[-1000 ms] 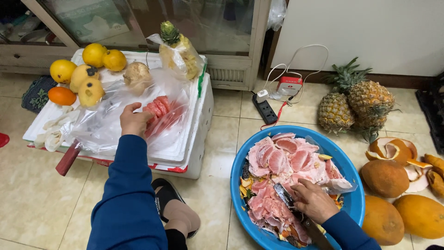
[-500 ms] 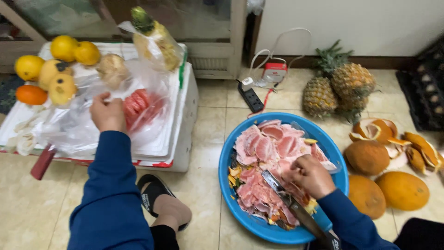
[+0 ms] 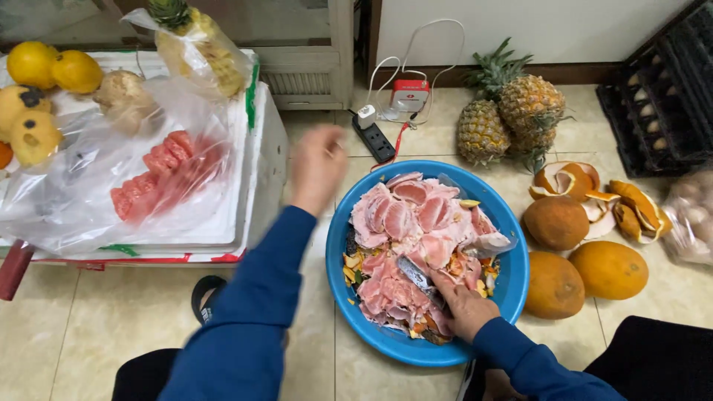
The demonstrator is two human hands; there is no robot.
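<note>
Pomelo peel and pink rind (image 3: pixel 416 223) lie heaped in the blue basin (image 3: pixel 512 282) on the tiled floor, and the right hand (image 3: pixel 464 306) rests on the pile, closed around a knife (image 3: pixel 417 275) whose blade lies flat among the scraps. The left hand (image 3: pixel 318 167) hangs in the air between the basin and the white foam box (image 3: pixel 252 171), blurred, fingers loosely curled and holding nothing. As a judgement, the main risk is the blade: half buried in slippery rind, it could slide or catch the other hand if that hand comes down into the heap. The power strip (image 3: pixel 375 137) and its cords sit just beyond the basin's far rim, near wet scraps. Room is tight to the right, where whole pomelos (image 3: pixel 561 223) crowd the basin; bare floor opens toward the near left.
</note>
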